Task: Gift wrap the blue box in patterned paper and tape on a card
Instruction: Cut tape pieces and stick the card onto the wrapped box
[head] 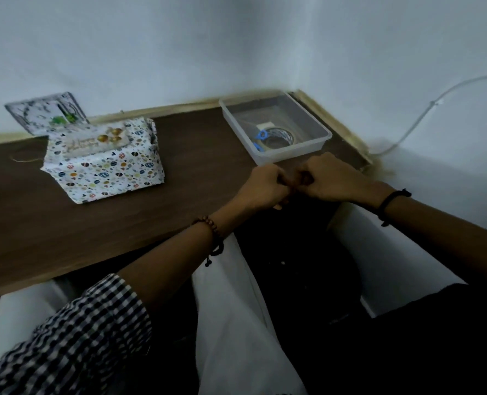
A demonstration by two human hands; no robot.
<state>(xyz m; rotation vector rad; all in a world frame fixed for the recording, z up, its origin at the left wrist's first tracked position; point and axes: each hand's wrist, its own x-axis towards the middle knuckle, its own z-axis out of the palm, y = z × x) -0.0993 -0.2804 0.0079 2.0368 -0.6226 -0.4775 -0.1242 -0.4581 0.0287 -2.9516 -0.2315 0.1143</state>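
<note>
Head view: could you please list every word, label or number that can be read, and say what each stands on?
No text is legible.
On the greeting card atop the wrapped box: gold script lettering, too blurred to read.
On the second card leaning against the wall: a printed design, no legible words.
On the tape roll in the clear tub: no readable marking.

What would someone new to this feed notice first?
The paper-wrapped box, busily patterned, sits left on the table, a card lying on top. The left hand and right hand meet, fingers curled, near the front edge, just before a clear tub holding a tape roll.
</note>
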